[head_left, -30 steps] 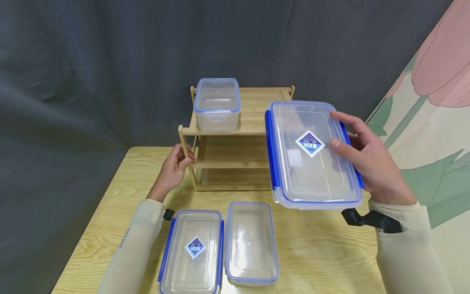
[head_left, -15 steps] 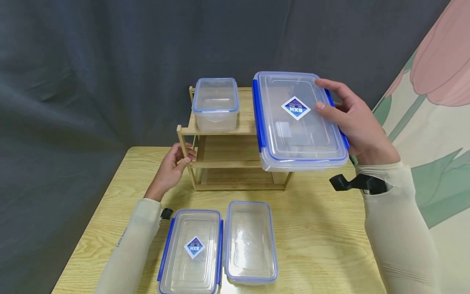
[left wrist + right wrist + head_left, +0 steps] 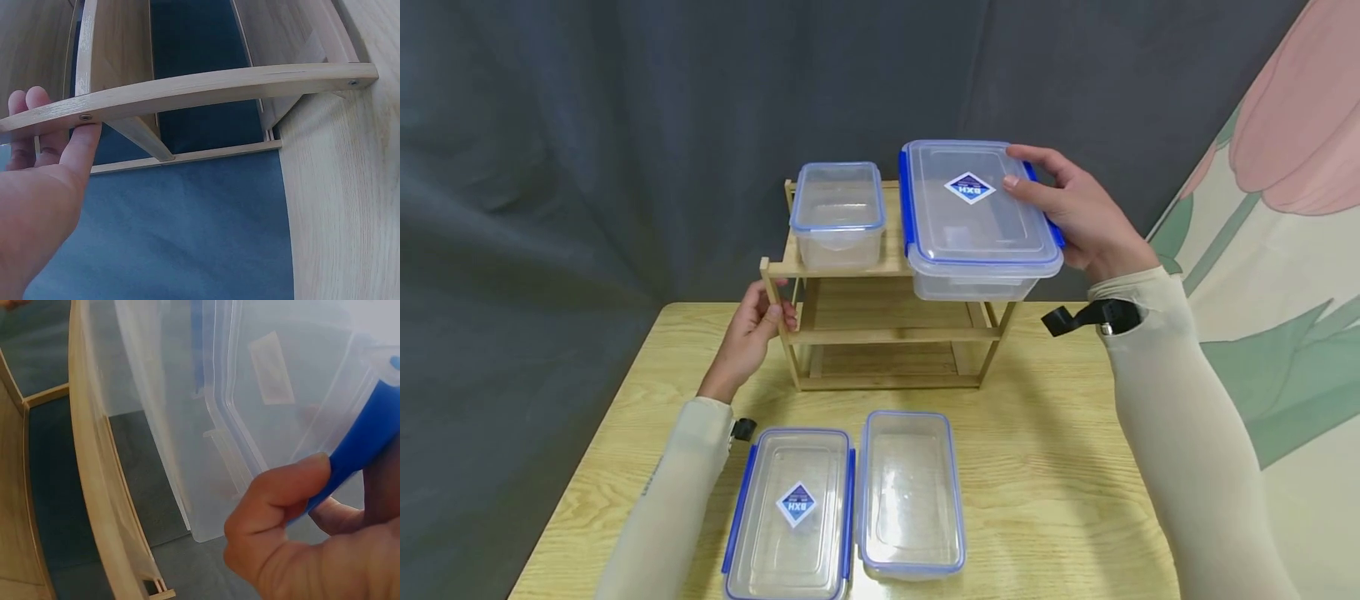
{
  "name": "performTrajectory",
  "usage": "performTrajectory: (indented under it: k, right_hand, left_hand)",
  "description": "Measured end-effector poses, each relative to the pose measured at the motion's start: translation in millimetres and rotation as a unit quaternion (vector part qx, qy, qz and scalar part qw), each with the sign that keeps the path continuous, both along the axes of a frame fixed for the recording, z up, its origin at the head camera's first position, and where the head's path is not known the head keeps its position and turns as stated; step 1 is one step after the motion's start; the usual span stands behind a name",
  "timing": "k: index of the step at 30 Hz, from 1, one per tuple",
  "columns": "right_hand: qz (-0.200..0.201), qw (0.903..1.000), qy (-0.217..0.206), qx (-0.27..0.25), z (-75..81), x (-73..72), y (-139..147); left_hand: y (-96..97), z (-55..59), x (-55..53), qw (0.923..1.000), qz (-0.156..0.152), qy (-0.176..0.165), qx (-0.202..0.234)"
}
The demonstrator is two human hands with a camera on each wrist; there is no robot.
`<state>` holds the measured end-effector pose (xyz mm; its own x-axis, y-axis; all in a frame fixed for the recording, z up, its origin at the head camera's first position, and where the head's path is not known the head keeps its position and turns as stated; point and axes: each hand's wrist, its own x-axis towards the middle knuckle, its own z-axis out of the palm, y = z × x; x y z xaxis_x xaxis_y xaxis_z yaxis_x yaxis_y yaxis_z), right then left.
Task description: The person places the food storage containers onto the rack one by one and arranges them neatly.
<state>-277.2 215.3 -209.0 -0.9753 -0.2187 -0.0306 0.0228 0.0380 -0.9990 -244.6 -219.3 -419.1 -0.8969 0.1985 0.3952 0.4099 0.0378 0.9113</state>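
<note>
My right hand [image 3: 1086, 217] holds a clear plastic food container [image 3: 977, 229] by its right side, thumb and a finger over the lid. Blue clips run along the lid's two long sides, and a diamond sticker marks its top. In the head view the container overlaps the right part of the wooden shelf rack's top tier. The right wrist view shows my fingers at the blue clip [image 3: 369, 434], the rack's post just left of the container. My left hand [image 3: 747, 337] grips the front left post of the wooden rack [image 3: 891, 337]; its fingers wrap this post [image 3: 206, 89].
A clear container with a light blue rim [image 3: 841, 200] stands on the rack's top tier at the left. On the table [image 3: 1037, 492] in front lie a blue-clipped container [image 3: 790, 546] and, beside it, a clear blue-rimmed container [image 3: 913, 500]. A dark curtain [image 3: 700, 100] hangs behind.
My right hand has carried the clipped container left and up to the rack's top tier, and it now sits flatter in view. My left hand keeps its hold on the post.
</note>
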Motion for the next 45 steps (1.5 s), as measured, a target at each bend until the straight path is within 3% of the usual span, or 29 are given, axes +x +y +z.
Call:
performTrajectory:
  k: [7,21,27,37,41,45]
  right_hand:
    - [-0.001,0.9994,-0.026,0.024,-2.3,-19.2,-5.5]
    - [-0.005,0.9975,-0.055,-0.044,-17.2,-41.7,-10.0]
    - [-0.012,0.9964,-0.071,-0.045,-14.3,-42.5,-9.8]
    - [-0.030,0.9966,-0.071,-0.029,-14.2,-43.5,-9.1]
    - [-0.048,0.9971,-0.052,0.028,-15.2,-37.0,-3.0]
    - [-0.080,0.9958,-0.018,0.042,-18.9,-24.5,3.9]
  left_hand:
    - [0.0,0.0,-0.9,1.0000,0.001,0.001,0.000]
    - [-3.1,7.7,2.8,0.9993,0.002,-0.035,-0.011]
    - [-4.8,15.6,3.3,0.9979,0.011,-0.055,-0.034]
    - [-2.0,15.6,1.8,0.9968,0.012,-0.072,-0.035]
    - [0.2,14.9,1.4,0.9964,0.010,-0.075,-0.037]
    - [1.9,14.7,-0.3,0.9969,0.008,-0.070,-0.036]
